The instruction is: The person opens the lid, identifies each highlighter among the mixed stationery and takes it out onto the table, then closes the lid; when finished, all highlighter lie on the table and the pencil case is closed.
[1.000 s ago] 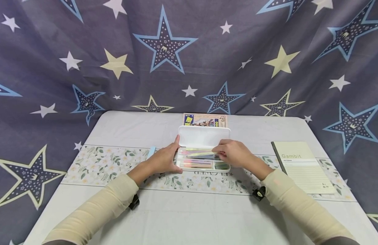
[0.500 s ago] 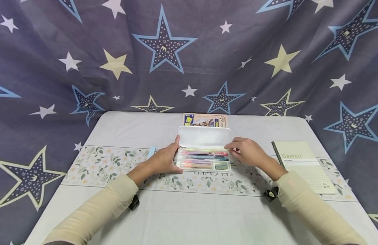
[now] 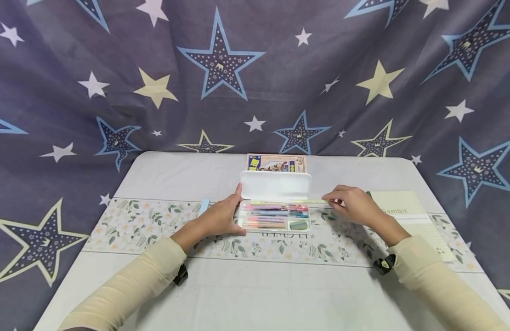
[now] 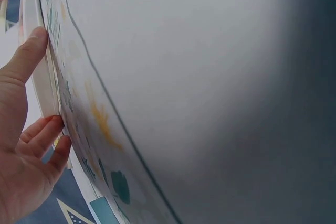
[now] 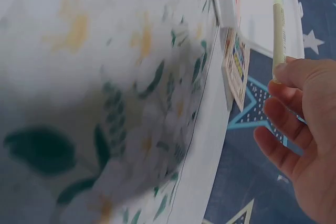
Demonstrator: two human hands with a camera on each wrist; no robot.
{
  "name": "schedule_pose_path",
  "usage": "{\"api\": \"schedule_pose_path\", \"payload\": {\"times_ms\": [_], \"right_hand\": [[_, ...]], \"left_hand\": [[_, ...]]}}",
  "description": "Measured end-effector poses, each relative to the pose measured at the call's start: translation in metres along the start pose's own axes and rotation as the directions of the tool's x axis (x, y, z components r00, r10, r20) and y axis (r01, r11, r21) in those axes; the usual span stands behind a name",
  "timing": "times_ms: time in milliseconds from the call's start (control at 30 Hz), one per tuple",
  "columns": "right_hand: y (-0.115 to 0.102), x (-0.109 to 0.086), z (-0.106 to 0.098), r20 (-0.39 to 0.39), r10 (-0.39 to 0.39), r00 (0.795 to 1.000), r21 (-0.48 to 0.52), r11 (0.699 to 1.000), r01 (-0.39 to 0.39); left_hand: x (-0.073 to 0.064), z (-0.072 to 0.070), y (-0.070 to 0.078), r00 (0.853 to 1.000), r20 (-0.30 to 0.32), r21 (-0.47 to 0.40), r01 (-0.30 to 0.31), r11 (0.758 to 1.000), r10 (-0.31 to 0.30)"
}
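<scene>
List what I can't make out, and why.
Bottom of illustrated item: head view, behind the raised lid.
Lower left of notebook: head view, behind the right sleeve.
Print on yellow pen: right wrist view, too small, blurred.
Rest of left hand: left wrist view, cut off by left edge.

Soft shadows, dim wrist views, near cloth (image 5: 58, 87) blurred

Dark grey-blue fabric backdrop (image 3: 288, 99) with printed stars (image 3: 157, 87), hung beyond and to either side of the fingers (image 5: 289, 123), white round-cornered worktop (image 3: 255, 294) below the fingers, floral-printed band (image 3: 133, 225) running crosswise directly under them, diffuse lighting.
</scene>
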State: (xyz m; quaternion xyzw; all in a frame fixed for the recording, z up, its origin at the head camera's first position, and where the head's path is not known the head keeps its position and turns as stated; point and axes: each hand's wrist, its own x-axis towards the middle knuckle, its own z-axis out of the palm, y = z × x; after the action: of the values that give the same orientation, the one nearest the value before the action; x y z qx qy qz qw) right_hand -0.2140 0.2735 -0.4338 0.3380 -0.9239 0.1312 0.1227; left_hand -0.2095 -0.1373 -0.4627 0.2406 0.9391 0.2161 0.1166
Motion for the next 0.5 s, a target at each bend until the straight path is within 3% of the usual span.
{"api": "schedule_pose_path", "payload": {"times_ms": [500], "right_hand": [[0.028, -0.031, -0.007, -0.001, 0.082, 0.997, 0.004, 0.997, -0.082]], "left_hand": [[0.000, 0.002, -0.004, 1.000, -0.014, -0.006, -0.014, 1.000, 0.014]]}}
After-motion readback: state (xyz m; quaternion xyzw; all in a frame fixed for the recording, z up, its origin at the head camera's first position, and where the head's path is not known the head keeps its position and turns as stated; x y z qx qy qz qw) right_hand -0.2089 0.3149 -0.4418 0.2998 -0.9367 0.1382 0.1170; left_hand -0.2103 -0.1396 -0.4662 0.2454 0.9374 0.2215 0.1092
